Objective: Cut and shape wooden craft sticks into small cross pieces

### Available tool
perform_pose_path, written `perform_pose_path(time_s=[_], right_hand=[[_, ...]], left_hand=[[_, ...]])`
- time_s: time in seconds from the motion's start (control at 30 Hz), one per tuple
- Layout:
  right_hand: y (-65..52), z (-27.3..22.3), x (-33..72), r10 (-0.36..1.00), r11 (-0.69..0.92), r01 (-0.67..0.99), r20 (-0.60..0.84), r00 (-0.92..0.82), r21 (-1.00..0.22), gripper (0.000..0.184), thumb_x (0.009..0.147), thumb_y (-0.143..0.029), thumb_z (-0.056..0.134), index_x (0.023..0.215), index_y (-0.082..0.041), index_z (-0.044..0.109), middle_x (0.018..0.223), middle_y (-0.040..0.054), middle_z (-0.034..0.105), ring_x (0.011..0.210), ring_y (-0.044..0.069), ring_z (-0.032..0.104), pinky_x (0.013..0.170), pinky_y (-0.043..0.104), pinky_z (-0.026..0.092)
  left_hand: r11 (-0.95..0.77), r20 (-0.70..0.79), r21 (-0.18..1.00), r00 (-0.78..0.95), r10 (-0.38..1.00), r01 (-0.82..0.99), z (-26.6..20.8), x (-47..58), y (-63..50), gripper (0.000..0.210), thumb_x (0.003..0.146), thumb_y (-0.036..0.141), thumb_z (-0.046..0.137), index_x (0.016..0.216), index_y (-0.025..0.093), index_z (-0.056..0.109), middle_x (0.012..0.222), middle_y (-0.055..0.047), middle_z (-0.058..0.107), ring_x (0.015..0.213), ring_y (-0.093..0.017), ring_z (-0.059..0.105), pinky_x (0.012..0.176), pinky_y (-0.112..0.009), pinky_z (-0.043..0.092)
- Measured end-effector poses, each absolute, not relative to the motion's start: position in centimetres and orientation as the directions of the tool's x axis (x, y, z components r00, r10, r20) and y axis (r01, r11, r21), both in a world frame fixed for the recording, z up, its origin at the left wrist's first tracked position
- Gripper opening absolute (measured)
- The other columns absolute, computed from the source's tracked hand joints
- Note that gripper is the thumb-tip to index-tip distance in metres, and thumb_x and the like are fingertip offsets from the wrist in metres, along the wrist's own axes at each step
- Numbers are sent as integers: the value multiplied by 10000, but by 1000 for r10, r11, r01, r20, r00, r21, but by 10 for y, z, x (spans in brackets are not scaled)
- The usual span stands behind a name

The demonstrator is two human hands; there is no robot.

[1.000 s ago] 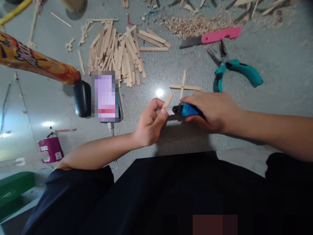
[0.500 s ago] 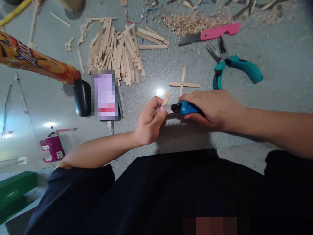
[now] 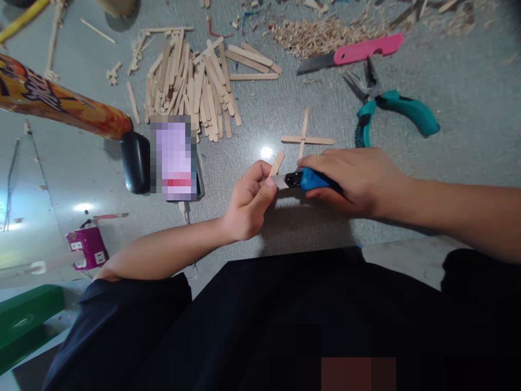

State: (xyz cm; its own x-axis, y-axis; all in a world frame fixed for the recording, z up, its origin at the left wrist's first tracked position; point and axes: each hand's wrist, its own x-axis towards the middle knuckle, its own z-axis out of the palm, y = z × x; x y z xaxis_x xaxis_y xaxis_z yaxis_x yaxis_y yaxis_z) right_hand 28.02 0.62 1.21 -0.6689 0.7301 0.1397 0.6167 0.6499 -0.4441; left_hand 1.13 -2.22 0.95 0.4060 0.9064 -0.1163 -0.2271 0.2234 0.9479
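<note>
Between the thumb and fingers of my left hand (image 3: 251, 203) is a wooden popsicle stick (image 3: 277, 163), its rounded end pointing up and away. My right hand (image 3: 358, 182) is closed round the blue handle of a utility knife (image 3: 312, 179). The knife's blade lies across the stick, right beside my left thumb tip. Where the edge meets the wood is partly hidden by the thumb. Just beyond my hands, two popsicle sticks lie crossed (image 3: 303, 140) on the grey table (image 3: 252, 127).
A heap of popsicle sticks (image 3: 175, 81) lies behind the phone (image 3: 177, 157) and black mouse (image 3: 136, 163). Teal pliers (image 3: 407, 108) and a pink-handled blade (image 3: 366, 49) rest at the right, near wood shavings (image 3: 321, 38). An orange can (image 3: 61, 98) is at the left.
The hands, stick and knife hold almost the same position. Only a very slight shift of the whole view shows.
</note>
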Motion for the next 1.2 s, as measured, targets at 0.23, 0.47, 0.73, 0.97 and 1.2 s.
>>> perform_pose_path(time_s=[0.23, 0.47, 0.73, 0.97, 1.2], right_hand=[[5, 12, 280, 730, 663, 619, 183, -658, -421, 723, 1195, -798, 353, 1481, -257, 739, 1076, 102, 857, 926, 316, 786, 695, 404, 495], [5, 11, 281, 709, 684, 607, 174, -684, -404, 760, 1218, -770, 303, 1525, -211, 716, 1079, 113, 865, 921, 306, 792, 717, 395, 491], [5, 6, 282, 698, 686, 550, 216, -683, -476, 695, 1220, -756, 368, 1543, -236, 696, 1135, 102, 886, 977, 308, 831, 757, 400, 540], [8, 1, 285, 673, 710, 493, 278, -686, -503, 638, 1220, -728, 442, 1572, -258, 690, 1093, 74, 875, 955, 285, 822, 773, 384, 529], [12, 7, 286, 609, 753, 391, 336, -719, -529, 531, 1235, -649, 504, 1540, -255, 685, 999, 39, 824, 835, 218, 758, 734, 342, 486]], left_hand=[[188, -72, 947, 398, 914, -260, 9, 12, -22, 447, 1143, 644, 694, 1000, 254, 529, 614, 103, 361, 482, -74, 238, 483, -263, 205], [107, 55, 934, 436, 898, -340, -2, 10, -19, 327, 1177, 530, 660, 1047, 253, 547, 629, 107, 360, 475, -75, 253, 449, -201, 234], [138, 93, 906, 508, 856, -399, -2, 6, -15, 364, 1213, 429, 584, 928, 205, 619, 671, 59, 454, 505, -52, 318, 489, -176, 283], [295, 107, 811, 624, 774, -505, -6, 2, -12, 377, 1226, 400, 544, 936, 203, 684, 600, 70, 474, 406, -53, 379, 432, -154, 380], [365, 53, 825, 702, 710, -432, -3, -2, -7, 397, 1191, 433, 664, 920, 160, 761, 701, -46, 791, 572, -155, 792, 594, -230, 665]])
